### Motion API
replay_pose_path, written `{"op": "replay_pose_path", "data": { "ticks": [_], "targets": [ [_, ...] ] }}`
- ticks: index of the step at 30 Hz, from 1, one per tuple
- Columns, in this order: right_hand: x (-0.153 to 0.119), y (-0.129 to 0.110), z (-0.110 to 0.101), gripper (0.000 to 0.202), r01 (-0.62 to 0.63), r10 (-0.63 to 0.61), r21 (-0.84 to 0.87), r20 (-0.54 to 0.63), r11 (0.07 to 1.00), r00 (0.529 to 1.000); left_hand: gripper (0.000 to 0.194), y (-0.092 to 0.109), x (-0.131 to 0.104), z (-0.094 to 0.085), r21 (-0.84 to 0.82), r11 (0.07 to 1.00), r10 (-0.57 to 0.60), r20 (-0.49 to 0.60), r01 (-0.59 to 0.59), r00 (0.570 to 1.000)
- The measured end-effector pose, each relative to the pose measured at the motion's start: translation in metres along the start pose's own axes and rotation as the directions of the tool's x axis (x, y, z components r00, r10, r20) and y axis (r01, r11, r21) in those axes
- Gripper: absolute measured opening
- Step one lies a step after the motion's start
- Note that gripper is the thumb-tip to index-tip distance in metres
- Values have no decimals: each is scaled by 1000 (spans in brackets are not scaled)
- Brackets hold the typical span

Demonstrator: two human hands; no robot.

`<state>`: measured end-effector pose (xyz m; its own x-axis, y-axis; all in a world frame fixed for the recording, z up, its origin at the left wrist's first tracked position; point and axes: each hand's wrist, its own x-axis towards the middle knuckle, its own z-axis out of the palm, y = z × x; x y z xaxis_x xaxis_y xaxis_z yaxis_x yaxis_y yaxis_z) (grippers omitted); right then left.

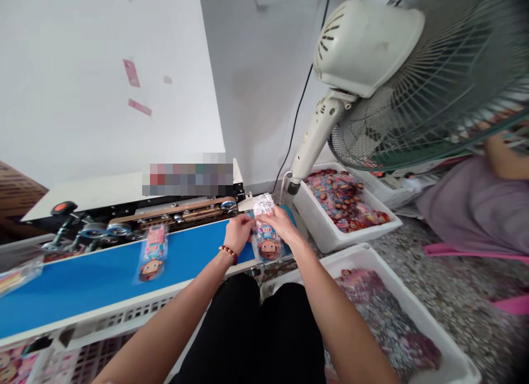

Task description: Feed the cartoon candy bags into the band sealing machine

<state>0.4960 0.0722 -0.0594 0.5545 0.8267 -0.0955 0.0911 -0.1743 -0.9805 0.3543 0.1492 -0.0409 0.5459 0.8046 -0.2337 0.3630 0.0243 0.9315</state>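
Note:
At the right end of the blue belt, both hands are at a clear packet with a cartoon face printed on it. My right hand holds the packet's upper part from the right side, fingers across its front. My left hand, with a beaded bracelet at the wrist, is at the packet's left edge, its fingers pinched together; what they hold is too small to make out. Further left, a similar packet lies on the belt, its top under the machine's rollers.
A white tub of printed packets stands at the right, and another tub is nearer. A large fan hangs over the upper right. A person in grey clothing is at the far right. Another packet lies at the belt's left.

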Motion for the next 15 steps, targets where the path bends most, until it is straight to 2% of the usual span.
{"op": "replay_pose_path", "data": {
  "ticks": [4,9,13,15],
  "targets": [
    [1,6,-1,34,-39,40,51,-12,998,999,18,-5,4,-11,32,998,-54,-47,55,997],
    [-1,3,-2,25,-51,50,-23,-64,998,997,24,-2,13,-31,178,976,-108,-96,123,990],
    [-5,-4,-1,24,-59,61,28,-66,998,996,24,-3,12,-60,322,938,-94,-123,130,988],
    [-6,-6,0,26,-76,80,84,-50,994,996,16,-8,3,-76,391,911,-67,-176,132,982]
  ]
}}
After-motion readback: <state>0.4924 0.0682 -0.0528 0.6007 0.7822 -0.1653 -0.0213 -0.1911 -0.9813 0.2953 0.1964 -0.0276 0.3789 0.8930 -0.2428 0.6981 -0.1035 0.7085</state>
